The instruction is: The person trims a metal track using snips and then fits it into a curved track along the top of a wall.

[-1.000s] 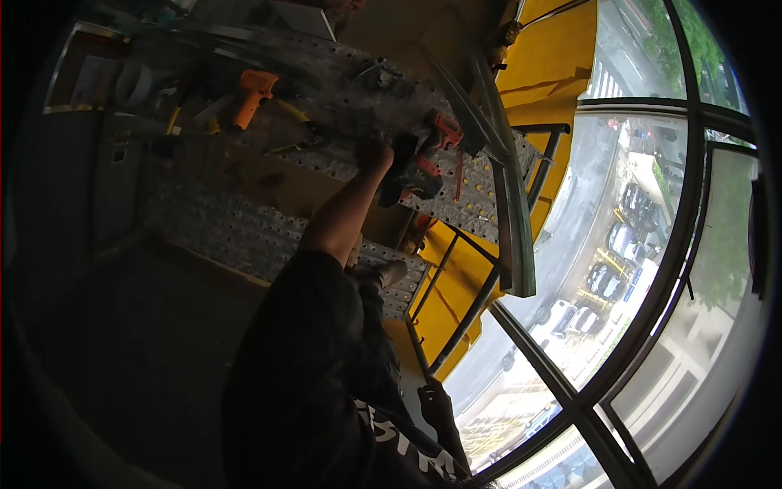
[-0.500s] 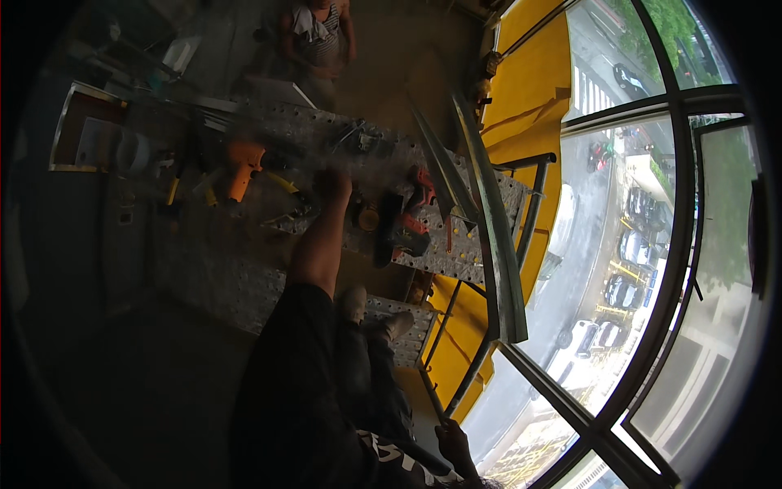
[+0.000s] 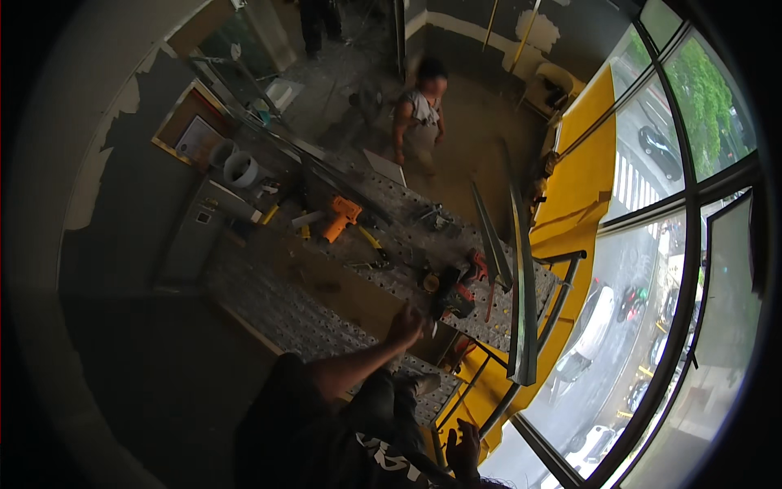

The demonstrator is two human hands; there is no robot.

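My left hand hangs bent over the near edge of the perforated metal platform, its fingers drawn together. A small pale thing shows beside its fingertips; what it is cannot be made out. Closest to that hand lies a red and black cordless power tool, and next to it a round yellowish item. My right hand is raised by the dark rail at the lower right, fingers apart, holding nothing visible. My legs are bent beneath my arms.
Long metal channels lie across the platform's right end. An orange power tool, yellow-handled hand tool and white buckets are farther left. Another person stands beyond the platform. Yellow sheeting and windows line the right side.
My left hand has drawn back from the tools on the platform toward my body. The right hand has come off the dark rail. The view has shifted, showing more of the room.
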